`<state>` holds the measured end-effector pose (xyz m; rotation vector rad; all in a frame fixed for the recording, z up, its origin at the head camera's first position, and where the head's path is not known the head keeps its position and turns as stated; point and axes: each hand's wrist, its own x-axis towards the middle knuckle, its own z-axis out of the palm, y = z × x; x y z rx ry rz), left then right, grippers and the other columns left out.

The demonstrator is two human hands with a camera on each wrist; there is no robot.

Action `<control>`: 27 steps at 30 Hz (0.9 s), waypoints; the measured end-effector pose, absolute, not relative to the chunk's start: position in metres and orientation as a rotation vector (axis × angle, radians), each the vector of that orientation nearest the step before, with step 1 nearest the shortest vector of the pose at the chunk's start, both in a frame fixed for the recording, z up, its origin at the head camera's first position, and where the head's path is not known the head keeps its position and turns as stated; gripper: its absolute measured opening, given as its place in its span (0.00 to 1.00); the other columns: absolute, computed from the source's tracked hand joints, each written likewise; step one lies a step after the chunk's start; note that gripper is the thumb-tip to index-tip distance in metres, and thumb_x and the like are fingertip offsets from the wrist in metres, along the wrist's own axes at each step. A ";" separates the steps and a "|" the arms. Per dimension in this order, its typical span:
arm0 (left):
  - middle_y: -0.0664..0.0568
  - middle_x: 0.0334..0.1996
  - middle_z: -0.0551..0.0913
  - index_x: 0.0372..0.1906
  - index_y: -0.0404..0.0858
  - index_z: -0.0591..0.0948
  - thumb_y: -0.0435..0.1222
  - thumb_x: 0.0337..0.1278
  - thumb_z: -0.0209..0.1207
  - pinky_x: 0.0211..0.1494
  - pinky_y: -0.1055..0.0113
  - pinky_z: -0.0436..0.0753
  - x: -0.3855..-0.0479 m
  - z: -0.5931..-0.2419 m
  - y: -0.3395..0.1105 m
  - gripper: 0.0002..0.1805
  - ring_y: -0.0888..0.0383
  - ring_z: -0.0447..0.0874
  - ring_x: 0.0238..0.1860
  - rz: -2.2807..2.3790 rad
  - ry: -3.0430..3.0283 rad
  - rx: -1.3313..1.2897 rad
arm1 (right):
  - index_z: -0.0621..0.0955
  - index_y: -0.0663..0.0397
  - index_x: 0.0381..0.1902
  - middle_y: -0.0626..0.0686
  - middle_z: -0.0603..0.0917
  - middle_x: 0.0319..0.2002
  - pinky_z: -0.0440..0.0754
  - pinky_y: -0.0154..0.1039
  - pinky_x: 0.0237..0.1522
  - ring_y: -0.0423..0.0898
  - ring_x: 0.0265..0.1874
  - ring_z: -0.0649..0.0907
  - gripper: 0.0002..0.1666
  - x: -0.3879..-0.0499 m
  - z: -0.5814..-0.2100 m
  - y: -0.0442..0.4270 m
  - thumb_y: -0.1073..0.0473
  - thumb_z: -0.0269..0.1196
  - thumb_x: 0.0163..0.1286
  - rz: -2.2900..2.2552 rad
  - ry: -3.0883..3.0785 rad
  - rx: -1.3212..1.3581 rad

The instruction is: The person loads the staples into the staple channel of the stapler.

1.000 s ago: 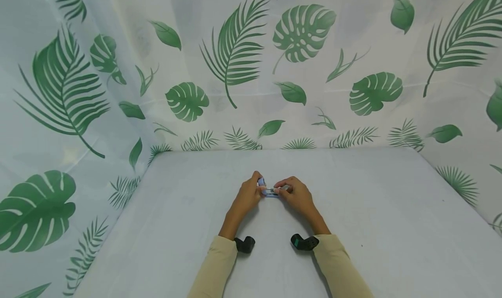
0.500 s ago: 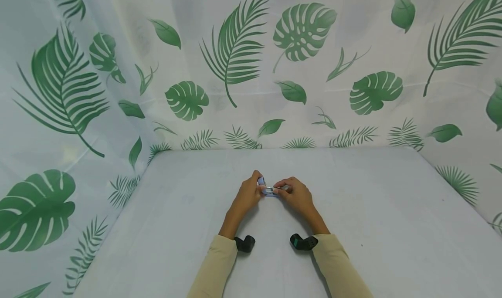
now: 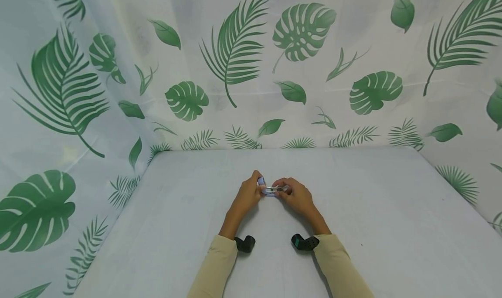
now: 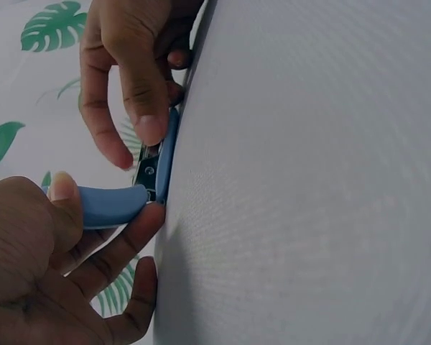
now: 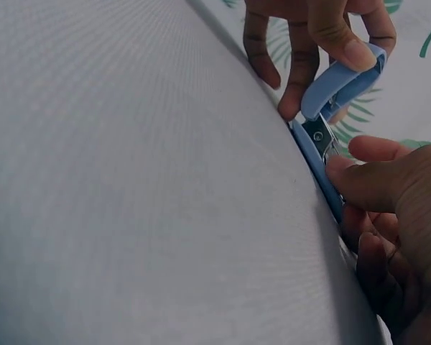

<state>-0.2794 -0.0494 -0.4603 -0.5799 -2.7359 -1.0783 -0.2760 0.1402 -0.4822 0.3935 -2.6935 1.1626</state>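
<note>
Some of the blue stapler (image 5: 318,136) hides behind the right grip (image 5: 416,198).

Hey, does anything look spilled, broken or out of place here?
Nothing looks spilled or broken. The blue stapler is open, its cover held up by the left hand. A dark speck stands out against the plain white table.

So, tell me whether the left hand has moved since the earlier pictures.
No: in the head view, the left hand shows no visible shift against the table's far edge.

Item quantities
I count one blue stapler (image 5: 317,136), two hands (left hand (image 3: 248,194), right hand (image 3: 298,196)), two sleeves (image 3: 213,265), two black wrist units (image 3: 245,244).
</note>
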 end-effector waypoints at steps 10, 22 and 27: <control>0.46 0.35 0.82 0.49 0.37 0.68 0.34 0.67 0.56 0.36 0.64 0.77 -0.280 -0.463 -0.048 0.12 0.57 0.75 0.31 -1.081 -2.740 -0.582 | 0.87 0.40 0.41 0.51 0.83 0.41 0.69 0.35 0.26 0.40 0.25 0.74 0.09 -0.273 -0.479 0.140 0.58 0.69 0.62 1.095 -2.725 0.430; 0.46 0.37 0.82 0.49 0.39 0.68 0.35 0.67 0.56 0.37 0.63 0.76 -0.278 -0.460 -0.048 0.12 0.57 0.75 0.33 -1.095 -2.764 -0.542 | 0.86 0.42 0.38 0.48 0.85 0.38 0.69 0.35 0.27 0.40 0.25 0.74 0.08 -0.273 -0.484 0.140 0.56 0.71 0.60 1.132 -2.667 0.397; 0.47 0.37 0.83 0.49 0.39 0.68 0.35 0.67 0.56 0.37 0.64 0.76 -0.278 -0.459 -0.048 0.12 0.57 0.75 0.33 -1.094 -2.765 -0.542 | 0.85 0.43 0.37 0.49 0.86 0.37 0.70 0.36 0.28 0.40 0.25 0.77 0.08 -0.273 -0.483 0.139 0.57 0.72 0.59 1.164 -2.648 0.380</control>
